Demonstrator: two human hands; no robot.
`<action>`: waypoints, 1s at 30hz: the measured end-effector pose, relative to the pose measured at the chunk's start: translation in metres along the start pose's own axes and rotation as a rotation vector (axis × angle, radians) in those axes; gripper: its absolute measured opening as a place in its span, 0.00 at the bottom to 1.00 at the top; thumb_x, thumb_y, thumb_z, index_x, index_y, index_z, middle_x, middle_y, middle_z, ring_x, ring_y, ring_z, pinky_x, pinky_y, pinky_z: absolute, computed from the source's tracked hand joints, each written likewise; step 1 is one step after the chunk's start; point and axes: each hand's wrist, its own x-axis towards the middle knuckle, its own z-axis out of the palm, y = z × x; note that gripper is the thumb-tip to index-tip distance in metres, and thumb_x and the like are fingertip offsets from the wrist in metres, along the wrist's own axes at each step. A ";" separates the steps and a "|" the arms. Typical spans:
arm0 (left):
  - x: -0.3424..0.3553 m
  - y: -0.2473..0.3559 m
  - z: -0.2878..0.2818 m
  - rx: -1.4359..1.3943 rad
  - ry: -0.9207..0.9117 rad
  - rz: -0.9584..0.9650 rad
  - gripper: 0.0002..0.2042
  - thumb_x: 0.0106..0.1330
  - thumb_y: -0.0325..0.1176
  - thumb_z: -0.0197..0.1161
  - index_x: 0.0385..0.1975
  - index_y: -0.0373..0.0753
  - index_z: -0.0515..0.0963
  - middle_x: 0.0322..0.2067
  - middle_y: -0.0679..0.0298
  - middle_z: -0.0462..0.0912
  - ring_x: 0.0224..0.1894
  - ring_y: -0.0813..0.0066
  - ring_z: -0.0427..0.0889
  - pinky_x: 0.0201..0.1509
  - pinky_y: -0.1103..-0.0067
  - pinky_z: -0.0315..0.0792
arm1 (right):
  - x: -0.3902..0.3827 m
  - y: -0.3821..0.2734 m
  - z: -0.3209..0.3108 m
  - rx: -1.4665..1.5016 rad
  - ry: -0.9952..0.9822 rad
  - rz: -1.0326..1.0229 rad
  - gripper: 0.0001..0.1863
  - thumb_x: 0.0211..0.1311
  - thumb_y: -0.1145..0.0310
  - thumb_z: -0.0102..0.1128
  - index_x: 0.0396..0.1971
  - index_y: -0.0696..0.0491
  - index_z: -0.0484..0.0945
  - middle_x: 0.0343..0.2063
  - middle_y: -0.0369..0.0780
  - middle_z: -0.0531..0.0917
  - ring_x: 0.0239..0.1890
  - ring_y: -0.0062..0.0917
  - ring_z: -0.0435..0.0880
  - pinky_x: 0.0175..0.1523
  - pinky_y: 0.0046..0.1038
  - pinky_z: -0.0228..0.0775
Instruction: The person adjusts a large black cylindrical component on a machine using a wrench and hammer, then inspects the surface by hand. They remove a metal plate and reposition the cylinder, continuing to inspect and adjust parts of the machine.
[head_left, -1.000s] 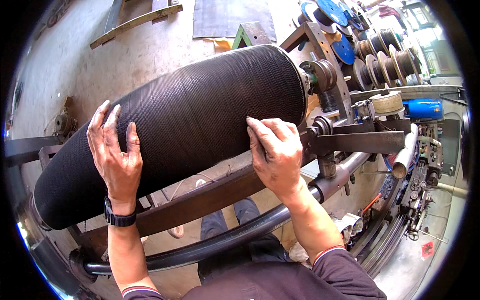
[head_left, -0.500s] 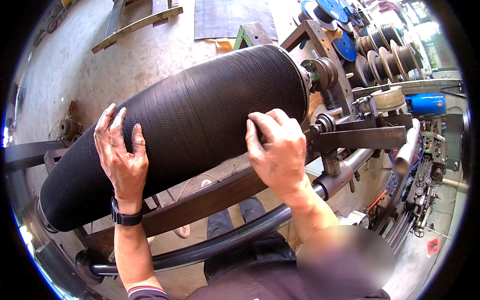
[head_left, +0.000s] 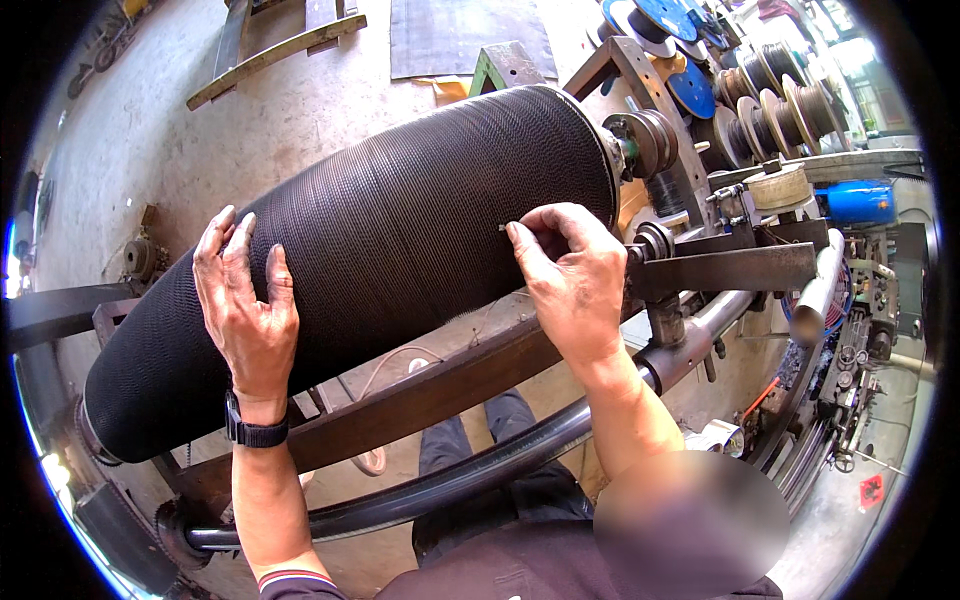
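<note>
A large black roller (head_left: 400, 210), its surface covered in fine rings like a brush, lies slantwise in front of me on a metal frame. My left hand (head_left: 252, 335) rests on its left part, fingers spread, holding nothing; a dark watch is on that wrist. Over the roller's right part, my right hand (head_left: 575, 280) has thumb and forefinger brought together in a pinch. A tiny pale bit shows at those fingertips, against the black surface, too small to name.
A black curved bar (head_left: 430, 480) runs between me and the roller, along with a brown steel beam (head_left: 400, 400). Wire spools (head_left: 770, 130) stand at the far right, near a blue motor (head_left: 858, 203). A wooden-edged frame (head_left: 275, 60) lies on the floor beyond.
My right hand has shifted slightly right, and a pale bit now shows at its fingertips. The roller's ring pattern looks different, as if turned. My left hand has barely moved.
</note>
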 end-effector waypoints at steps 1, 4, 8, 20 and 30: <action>0.000 0.000 0.000 -0.001 -0.001 0.000 0.17 0.72 0.32 0.64 0.57 0.35 0.78 0.61 0.53 0.76 0.65 0.52 0.74 0.72 0.61 0.65 | 0.001 0.003 0.002 -0.007 -0.002 -0.010 0.04 0.61 0.76 0.72 0.32 0.60 0.85 0.26 0.37 0.85 0.26 0.16 0.80 0.33 0.21 0.73; 0.002 0.002 -0.001 -0.004 -0.006 -0.002 0.17 0.72 0.32 0.64 0.57 0.35 0.78 0.61 0.53 0.76 0.65 0.52 0.74 0.72 0.61 0.66 | 0.004 0.002 0.001 -0.028 -0.017 -0.010 0.05 0.61 0.75 0.72 0.31 0.60 0.84 0.24 0.37 0.84 0.25 0.15 0.79 0.33 0.22 0.73; 0.000 0.003 -0.002 0.004 -0.006 -0.005 0.17 0.71 0.32 0.64 0.57 0.35 0.78 0.61 0.52 0.76 0.65 0.52 0.74 0.72 0.61 0.66 | 0.010 -0.003 -0.004 -0.037 -0.141 0.042 0.07 0.59 0.71 0.69 0.29 0.59 0.81 0.26 0.47 0.84 0.29 0.39 0.85 0.38 0.35 0.77; 0.000 0.003 0.001 -0.065 0.021 -0.029 0.18 0.68 0.32 0.66 0.57 0.35 0.78 0.61 0.54 0.75 0.63 0.53 0.76 0.68 0.63 0.70 | 0.036 -0.022 -0.010 -0.338 -0.316 0.033 0.08 0.53 0.68 0.68 0.25 0.59 0.83 0.25 0.50 0.85 0.32 0.43 0.88 0.42 0.38 0.79; -0.015 0.016 -0.031 -0.044 0.002 0.135 0.22 0.70 0.31 0.65 0.62 0.33 0.74 0.61 0.50 0.75 0.65 0.49 0.73 0.70 0.60 0.68 | -0.005 -0.003 -0.033 -0.179 -0.204 -0.154 0.08 0.65 0.78 0.61 0.42 0.57 0.85 0.37 0.48 0.86 0.40 0.43 0.87 0.48 0.36 0.77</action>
